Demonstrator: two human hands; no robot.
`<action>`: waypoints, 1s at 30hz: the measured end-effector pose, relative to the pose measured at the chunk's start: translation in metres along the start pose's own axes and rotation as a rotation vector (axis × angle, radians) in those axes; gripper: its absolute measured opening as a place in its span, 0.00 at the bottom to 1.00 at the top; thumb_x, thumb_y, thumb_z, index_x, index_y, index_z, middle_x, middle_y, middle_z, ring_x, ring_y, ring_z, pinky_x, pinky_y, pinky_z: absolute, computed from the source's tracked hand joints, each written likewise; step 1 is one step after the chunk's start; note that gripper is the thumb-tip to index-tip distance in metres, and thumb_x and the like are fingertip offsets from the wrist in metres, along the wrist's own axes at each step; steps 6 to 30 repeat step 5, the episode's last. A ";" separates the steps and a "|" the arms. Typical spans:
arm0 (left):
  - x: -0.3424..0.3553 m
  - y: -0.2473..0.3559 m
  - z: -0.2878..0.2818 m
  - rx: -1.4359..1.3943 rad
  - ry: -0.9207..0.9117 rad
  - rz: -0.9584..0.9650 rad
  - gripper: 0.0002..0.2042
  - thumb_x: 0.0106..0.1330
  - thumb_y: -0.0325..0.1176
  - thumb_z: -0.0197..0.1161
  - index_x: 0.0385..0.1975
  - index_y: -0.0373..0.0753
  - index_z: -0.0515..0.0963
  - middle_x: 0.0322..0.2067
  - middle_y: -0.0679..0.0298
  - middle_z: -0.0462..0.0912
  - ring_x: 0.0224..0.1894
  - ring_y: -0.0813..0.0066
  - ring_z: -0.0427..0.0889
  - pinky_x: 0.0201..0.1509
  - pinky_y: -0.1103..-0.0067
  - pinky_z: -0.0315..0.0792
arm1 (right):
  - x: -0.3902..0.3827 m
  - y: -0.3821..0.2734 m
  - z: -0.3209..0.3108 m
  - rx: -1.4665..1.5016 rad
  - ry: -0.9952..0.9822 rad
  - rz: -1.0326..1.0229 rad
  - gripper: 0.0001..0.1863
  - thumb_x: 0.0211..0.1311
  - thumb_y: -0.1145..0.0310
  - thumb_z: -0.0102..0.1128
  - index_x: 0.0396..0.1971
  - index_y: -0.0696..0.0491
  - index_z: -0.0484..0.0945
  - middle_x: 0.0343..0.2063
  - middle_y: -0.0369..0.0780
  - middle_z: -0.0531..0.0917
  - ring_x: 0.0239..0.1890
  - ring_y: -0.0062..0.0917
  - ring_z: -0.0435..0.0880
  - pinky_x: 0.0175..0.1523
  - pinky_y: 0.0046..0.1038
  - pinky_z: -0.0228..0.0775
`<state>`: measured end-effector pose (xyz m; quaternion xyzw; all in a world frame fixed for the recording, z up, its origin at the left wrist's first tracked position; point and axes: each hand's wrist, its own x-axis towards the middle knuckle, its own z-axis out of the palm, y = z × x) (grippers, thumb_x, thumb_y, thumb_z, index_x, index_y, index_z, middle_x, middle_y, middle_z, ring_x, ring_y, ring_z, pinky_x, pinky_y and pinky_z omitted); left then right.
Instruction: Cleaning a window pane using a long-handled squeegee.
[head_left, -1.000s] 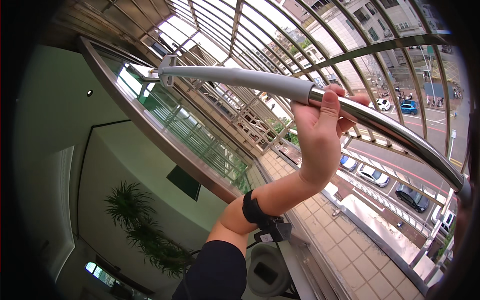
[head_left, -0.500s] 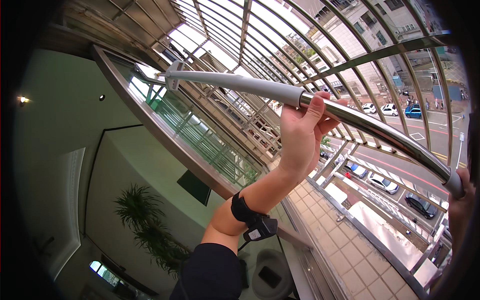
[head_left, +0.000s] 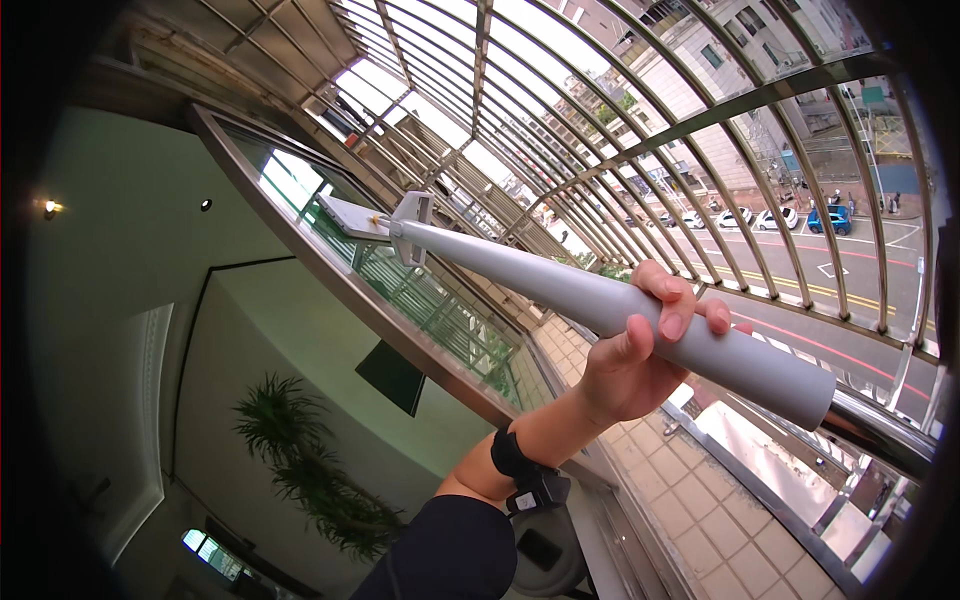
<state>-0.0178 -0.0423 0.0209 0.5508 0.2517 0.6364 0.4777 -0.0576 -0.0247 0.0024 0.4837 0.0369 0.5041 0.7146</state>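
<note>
A long-handled flat mop slants across the view from upper left to lower right. My left hand is closed around the thick grey sleeve of its pole, with the fingers over the top and the thumb on the near side. Beyond the sleeve's lower end, a shiny chrome tube runs out at the right edge. At the far end, a grey bracket joins a thin white flat head, held by the window glass; whether it touches cannot be told. My right hand is out of sight.
Metal security bars enclose the balcony above and to the right. A brown window frame curves across the left, with a green-walled room and a plant inside. Below are a tiled ledge and a street with parked cars.
The pole has come down and rightward, its head moving away from the upper left. My left hand now grips farther up the grey sleeve, away from its lower end. My right hand has left view.
</note>
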 end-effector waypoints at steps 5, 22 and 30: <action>0.003 0.015 0.008 0.044 0.012 -0.056 0.14 0.61 0.38 0.60 0.45 0.47 0.68 0.32 0.72 0.69 0.52 0.66 0.67 0.62 0.62 0.61 | 0.044 -0.042 0.061 0.116 0.505 0.070 0.14 0.60 0.63 0.56 0.38 0.52 0.63 0.28 0.40 0.67 0.42 0.30 0.68 0.55 0.25 0.56; 0.003 0.015 0.008 0.044 0.012 -0.056 0.14 0.61 0.38 0.60 0.45 0.47 0.68 0.32 0.72 0.69 0.52 0.66 0.67 0.62 0.62 0.61 | 0.044 -0.042 0.061 0.116 0.505 0.070 0.14 0.60 0.63 0.56 0.38 0.52 0.63 0.28 0.40 0.67 0.42 0.30 0.68 0.55 0.25 0.56; 0.003 0.015 0.008 0.044 0.012 -0.056 0.14 0.61 0.38 0.60 0.45 0.47 0.68 0.32 0.72 0.69 0.52 0.66 0.67 0.62 0.62 0.61 | 0.044 -0.042 0.061 0.116 0.505 0.070 0.14 0.60 0.63 0.56 0.38 0.52 0.63 0.28 0.40 0.67 0.42 0.30 0.68 0.55 0.25 0.56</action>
